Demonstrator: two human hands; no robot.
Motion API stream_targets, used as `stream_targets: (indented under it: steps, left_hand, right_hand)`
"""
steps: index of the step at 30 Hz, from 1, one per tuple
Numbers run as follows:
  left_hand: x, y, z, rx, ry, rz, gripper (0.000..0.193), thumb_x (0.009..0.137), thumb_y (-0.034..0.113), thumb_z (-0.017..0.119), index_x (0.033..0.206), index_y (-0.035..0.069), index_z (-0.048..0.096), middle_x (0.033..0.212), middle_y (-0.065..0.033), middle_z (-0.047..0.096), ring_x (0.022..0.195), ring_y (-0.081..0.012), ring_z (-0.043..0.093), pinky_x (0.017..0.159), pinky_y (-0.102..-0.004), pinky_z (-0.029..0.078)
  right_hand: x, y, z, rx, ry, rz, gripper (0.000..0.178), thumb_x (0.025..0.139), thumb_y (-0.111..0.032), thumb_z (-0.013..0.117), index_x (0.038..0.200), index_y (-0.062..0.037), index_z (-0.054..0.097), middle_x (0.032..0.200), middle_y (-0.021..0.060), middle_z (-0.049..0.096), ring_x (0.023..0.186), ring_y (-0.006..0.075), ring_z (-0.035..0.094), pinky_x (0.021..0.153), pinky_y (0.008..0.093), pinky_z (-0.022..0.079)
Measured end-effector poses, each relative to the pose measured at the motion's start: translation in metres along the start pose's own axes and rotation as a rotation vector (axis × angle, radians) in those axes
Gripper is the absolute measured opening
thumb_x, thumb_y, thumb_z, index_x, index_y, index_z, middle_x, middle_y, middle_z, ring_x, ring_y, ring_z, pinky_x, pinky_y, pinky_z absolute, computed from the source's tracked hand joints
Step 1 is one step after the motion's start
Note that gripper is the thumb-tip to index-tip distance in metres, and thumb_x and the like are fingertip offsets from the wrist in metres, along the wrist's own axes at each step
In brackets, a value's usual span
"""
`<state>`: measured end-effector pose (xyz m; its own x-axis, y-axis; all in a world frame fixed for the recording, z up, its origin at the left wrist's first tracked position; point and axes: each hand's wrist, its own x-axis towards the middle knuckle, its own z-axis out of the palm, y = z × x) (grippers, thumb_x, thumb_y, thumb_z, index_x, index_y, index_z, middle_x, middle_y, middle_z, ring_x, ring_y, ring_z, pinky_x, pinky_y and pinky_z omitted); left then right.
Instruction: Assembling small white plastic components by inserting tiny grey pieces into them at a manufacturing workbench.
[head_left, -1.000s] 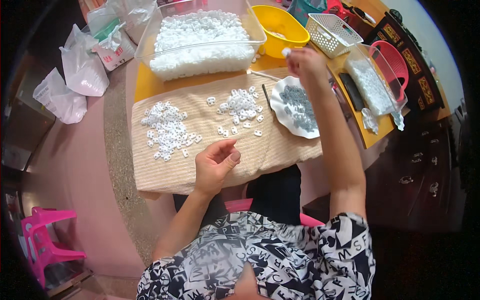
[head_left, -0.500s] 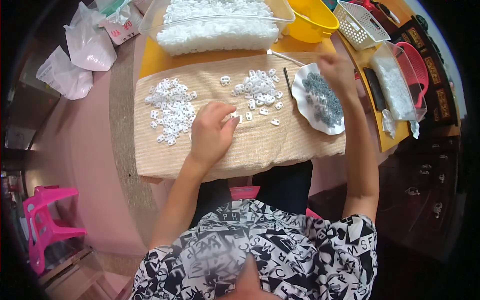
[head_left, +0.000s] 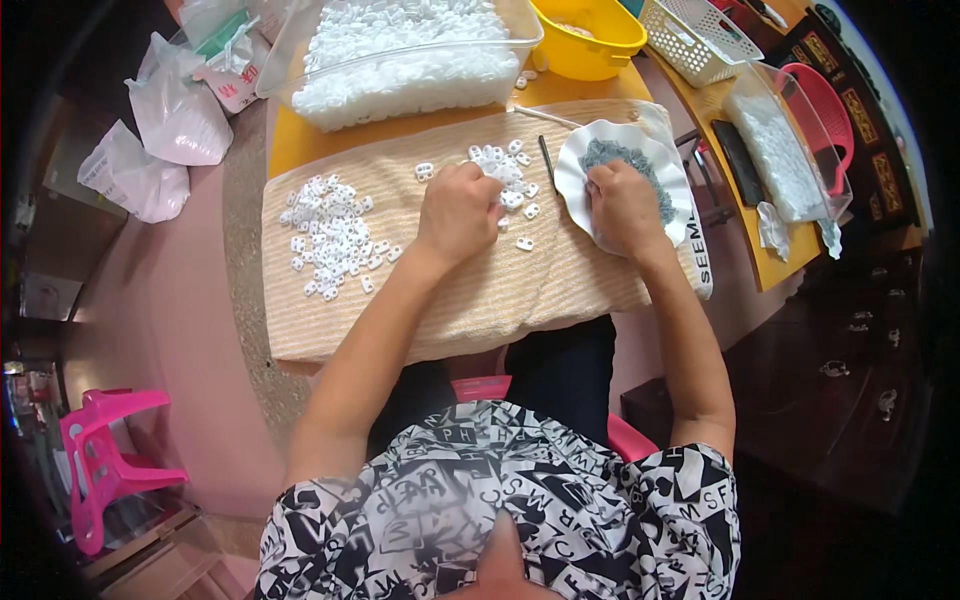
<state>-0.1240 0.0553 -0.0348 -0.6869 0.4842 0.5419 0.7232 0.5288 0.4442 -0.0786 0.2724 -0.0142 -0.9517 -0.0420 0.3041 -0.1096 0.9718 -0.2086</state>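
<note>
My left hand [head_left: 459, 212] is closed, fingers curled down at the near-left edge of a small pile of white two-holed plastic pieces [head_left: 507, 168]. Whatever its fingertips hold is hidden. My right hand [head_left: 627, 208], fingers bent inward, reaches over a white scalloped plate [head_left: 574, 178]. Small grey metal-looking parts [head_left: 664, 203] lie heaped in the plate, too fine to make out singly; the right fingertips' contents are also hidden. A larger pile of white two-holed pieces [head_left: 330, 228] spreads at the left of the striped towel [head_left: 450, 310].
A clear bin [head_left: 400, 70] full of white pieces stands at the back beside a yellow basin [head_left: 590, 45]. A dark thin stick [head_left: 547, 162] lies left of the plate. To the right are a white basket [head_left: 700, 50] and another clear bin [head_left: 780, 150]; a pink stool [head_left: 105, 450] stands left.
My left hand has moved right and away from me to the small pile. My right hand has come from the plate's far right side down over the plate. The view has shifted slightly.
</note>
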Motion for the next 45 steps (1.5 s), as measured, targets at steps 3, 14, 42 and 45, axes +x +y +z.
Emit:
stream_targets:
  steps: [3, 14, 42, 45]
  left_hand:
    - [0.000, -0.003, 0.000, 0.039, -0.066, 0.004, 0.005, 0.061, 0.006, 0.062, 0.066, 0.004, 0.061, 0.068, -0.0122, 0.054, 0.070, -0.0286, 0.053, 0.065, -0.0376, 0.044]
    - [-0.008, 0.005, -0.015, 0.072, -0.094, 0.022, 0.006, 0.061, 0.000, 0.055, 0.064, 0.002, 0.059, 0.064, -0.0133, 0.054, 0.066, -0.0293, 0.054, 0.065, -0.0372, 0.045]
    - [-0.073, 0.052, -0.076, -1.711, 0.003, -0.777, 0.008, 0.085, 0.008, 0.052, 0.093, 0.005, 0.053, 0.074, -0.0058, 0.058, 0.063, -0.0111, 0.054, 0.055, -0.0213, 0.043]
    - [-0.081, 0.057, -0.080, -1.722, -0.008, -0.780, 0.009, 0.085, 0.008, 0.053, 0.093, 0.004, 0.054, 0.077, -0.0087, 0.060, 0.066, -0.0130, 0.056, 0.056, -0.0222, 0.045]
  right_hand:
    - [-0.001, 0.002, 0.003, -0.044, 0.023, -0.037, 0.006, 0.074, -0.007, 0.054, 0.071, -0.0028, 0.057, 0.074, 0.0155, 0.055, 0.072, 0.0330, 0.055, 0.065, 0.0401, 0.045]
    - [-0.008, 0.012, -0.009, 0.222, 0.155, 0.102, 0.006, 0.074, -0.008, 0.051, 0.074, -0.0030, 0.055, 0.075, 0.0179, 0.056, 0.074, 0.0347, 0.056, 0.069, 0.0429, 0.044]
    - [-0.079, -0.114, -0.048, 1.525, -0.220, 0.524, 0.012, 0.083, -0.003, 0.052, 0.090, 0.0041, 0.058, 0.070, 0.0029, 0.054, 0.060, 0.0078, 0.048, 0.053, 0.0186, 0.038]
    - [-0.091, -0.123, -0.048, 1.538, -0.219, 0.514, 0.013, 0.082, -0.004, 0.055, 0.091, 0.0036, 0.060, 0.071, 0.0025, 0.056, 0.062, 0.0071, 0.049, 0.056, 0.0189, 0.040]
